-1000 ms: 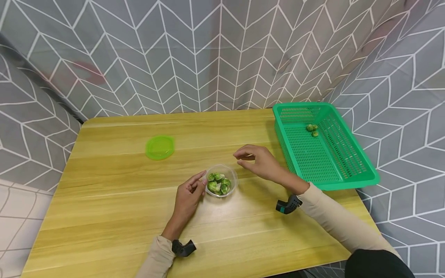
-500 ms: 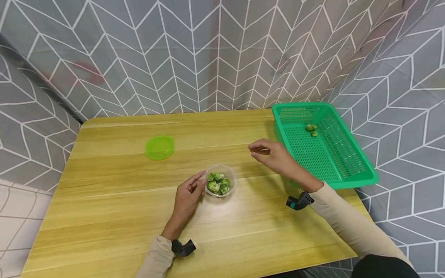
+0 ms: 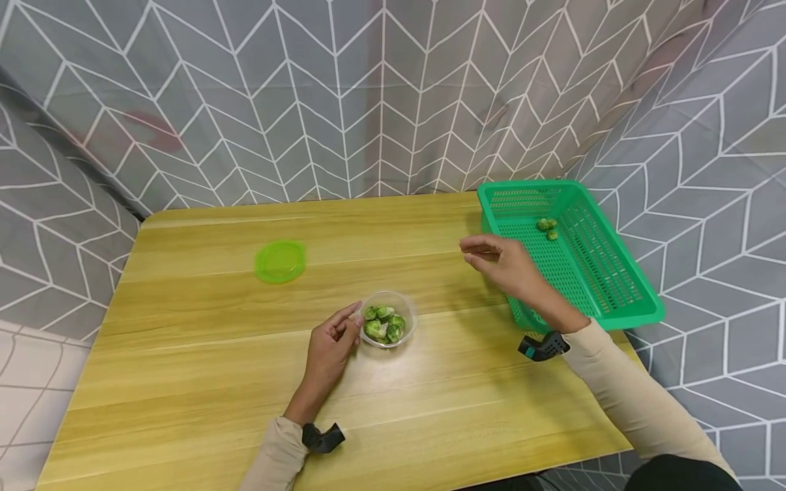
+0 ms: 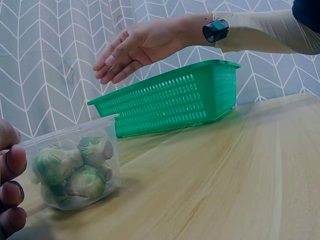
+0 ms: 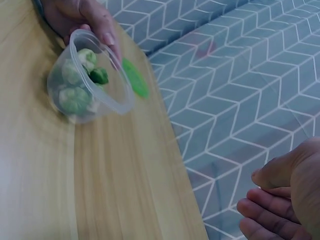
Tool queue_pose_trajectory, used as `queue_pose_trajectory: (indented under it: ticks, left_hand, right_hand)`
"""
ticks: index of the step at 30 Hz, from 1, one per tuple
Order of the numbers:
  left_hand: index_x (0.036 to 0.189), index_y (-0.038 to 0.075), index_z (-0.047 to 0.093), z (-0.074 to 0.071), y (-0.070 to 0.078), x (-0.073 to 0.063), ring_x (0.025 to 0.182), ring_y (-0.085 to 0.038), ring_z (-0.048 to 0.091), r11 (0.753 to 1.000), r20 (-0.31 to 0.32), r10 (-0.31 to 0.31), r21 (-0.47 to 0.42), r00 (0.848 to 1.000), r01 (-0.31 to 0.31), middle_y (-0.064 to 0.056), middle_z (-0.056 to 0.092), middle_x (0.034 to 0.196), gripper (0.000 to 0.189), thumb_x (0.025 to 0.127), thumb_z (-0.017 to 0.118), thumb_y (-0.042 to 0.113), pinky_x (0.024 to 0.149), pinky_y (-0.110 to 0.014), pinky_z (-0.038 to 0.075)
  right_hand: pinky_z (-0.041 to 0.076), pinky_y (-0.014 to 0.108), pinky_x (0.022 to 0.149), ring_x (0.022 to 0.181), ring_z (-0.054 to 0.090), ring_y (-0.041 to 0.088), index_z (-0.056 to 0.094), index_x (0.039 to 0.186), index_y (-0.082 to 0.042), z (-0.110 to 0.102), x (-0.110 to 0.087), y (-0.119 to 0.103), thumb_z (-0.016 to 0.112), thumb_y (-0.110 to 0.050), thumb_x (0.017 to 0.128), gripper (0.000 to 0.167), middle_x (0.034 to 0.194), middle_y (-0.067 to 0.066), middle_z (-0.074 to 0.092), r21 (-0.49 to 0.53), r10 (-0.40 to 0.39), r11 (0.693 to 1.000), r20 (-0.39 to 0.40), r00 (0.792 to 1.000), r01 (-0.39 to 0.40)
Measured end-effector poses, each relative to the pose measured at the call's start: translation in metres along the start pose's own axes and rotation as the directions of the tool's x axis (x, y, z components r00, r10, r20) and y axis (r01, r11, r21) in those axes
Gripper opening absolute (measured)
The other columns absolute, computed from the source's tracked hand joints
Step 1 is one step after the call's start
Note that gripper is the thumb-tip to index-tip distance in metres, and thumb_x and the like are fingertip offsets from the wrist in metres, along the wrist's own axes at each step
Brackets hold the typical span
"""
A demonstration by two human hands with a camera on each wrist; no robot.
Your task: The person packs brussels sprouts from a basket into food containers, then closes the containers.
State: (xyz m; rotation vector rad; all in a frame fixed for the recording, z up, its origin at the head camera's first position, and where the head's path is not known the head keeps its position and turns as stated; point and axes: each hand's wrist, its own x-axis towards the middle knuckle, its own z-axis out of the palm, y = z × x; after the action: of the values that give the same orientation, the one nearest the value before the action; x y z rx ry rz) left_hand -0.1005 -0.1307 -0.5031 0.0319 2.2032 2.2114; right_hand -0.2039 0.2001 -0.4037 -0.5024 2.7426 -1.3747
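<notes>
A clear round plastic container [image 3: 402, 335] stands on the table with several Brussels sprouts [image 4: 86, 182] inside. My left hand [image 3: 330, 351] holds its left rim between thumb and fingers. Up by the left side of the green basket [image 3: 626, 320], my right hand [image 3: 506, 266] hovers with nothing in it, fingers loosely bent. The left wrist view has that hand above the level of the basket's rim. A small cluster of Brussels sprouts [image 3: 544, 224] lies in the far part of the basket.
On the wooden table [image 3: 202, 382], a bright green lid [image 3: 280, 262] lies flat, behind and left of the container. Grey curtains [image 3: 344, 102] with white lines hang along the table's back and right sides.
My right hand has moved right and slightly away from me, from near the container to the basket's left side. The left hand has stayed at the container's rim.
</notes>
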Motion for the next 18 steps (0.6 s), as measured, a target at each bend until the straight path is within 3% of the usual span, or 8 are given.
queue_pose_trajectory:
  ticks: [9, 18]
  left_hand:
    - [0.136, 0.004, 0.062, 0.0, 0.002, -0.001, 0.068, -0.045, 0.051, 1.0, 0.001, 0.004, 0.004, 1.0, -0.004, -0.035, 0.058, 0.075, 0.036, 0.102, 0.062, 0.014, 0.062, -0.021, 0.043]
    - [0.136, 0.004, 0.063, 0.0, 0.002, -0.001, 0.068, -0.044, 0.052, 1.0, -0.002, 0.009, 0.01, 1.0, -0.009, -0.034, 0.058, 0.074, 0.036, 0.102, 0.062, 0.015, 0.064, -0.02, 0.044]
  right_hand:
    - [0.051, 0.016, 0.086, 0.114, 0.065, 0.03, 0.065, 0.13, -0.003, -0.017, 0.001, 0.012, 0.066, -0.009, 0.099, 0.032, 0.127, 0.017, 0.066, 0.003, 0.09, 0.996, -0.06, 0.994, -0.09]
    - [0.05, 0.013, 0.086, 0.109, 0.067, 0.023, 0.069, 0.126, -0.007, -0.038, 0.002, 0.02, 0.068, -0.017, 0.099, 0.03, 0.121, 0.016, 0.07, -0.022, 0.082, 0.996, -0.132, 0.988, -0.086]
